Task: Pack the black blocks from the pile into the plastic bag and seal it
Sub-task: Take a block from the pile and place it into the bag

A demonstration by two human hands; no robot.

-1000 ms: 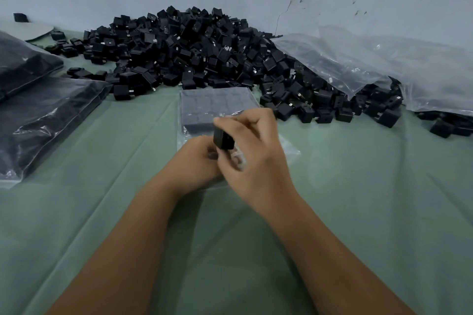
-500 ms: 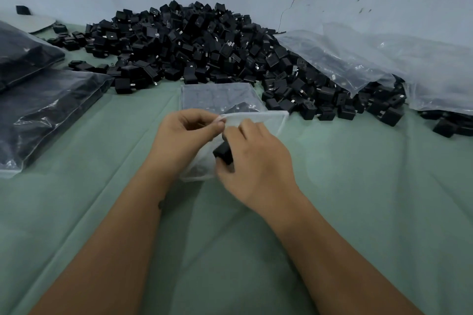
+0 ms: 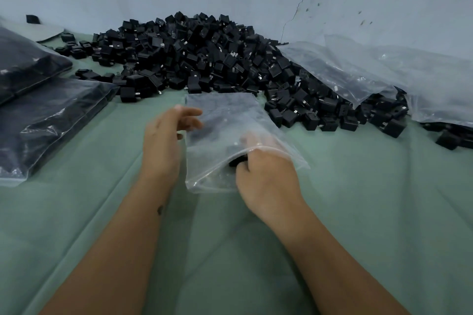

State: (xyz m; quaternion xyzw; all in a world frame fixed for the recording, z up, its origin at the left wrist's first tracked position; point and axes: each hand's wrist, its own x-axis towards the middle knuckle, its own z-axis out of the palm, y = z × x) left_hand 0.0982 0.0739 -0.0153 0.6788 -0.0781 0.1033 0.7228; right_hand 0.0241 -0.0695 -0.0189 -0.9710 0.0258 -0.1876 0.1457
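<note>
A clear plastic bag [image 3: 225,120] lies on the green cloth in front of me, with dark blocks showing through its far half. My right hand [image 3: 266,176] reaches into the bag's open mouth, its fingers inside the plastic, gripping a black block [image 3: 236,160] at the opening. My left hand [image 3: 166,135] is at the bag's left edge, fingers spread against the plastic; whether it pinches the film is unclear. The big pile of black blocks [image 3: 204,59] fills the space behind the bag, against the wall.
Two filled, dark plastic bags [image 3: 46,120] lie at the left. A heap of empty clear bags [image 3: 384,77] rests on the pile's right side. Loose blocks [image 3: 332,115] spread to the right of my bag. Green cloth [image 3: 384,212] covers the table.
My right hand has pushed the black block from outside the bag into its open mouth. My left hand has let go of the bag's lip and moved up along its left edge.
</note>
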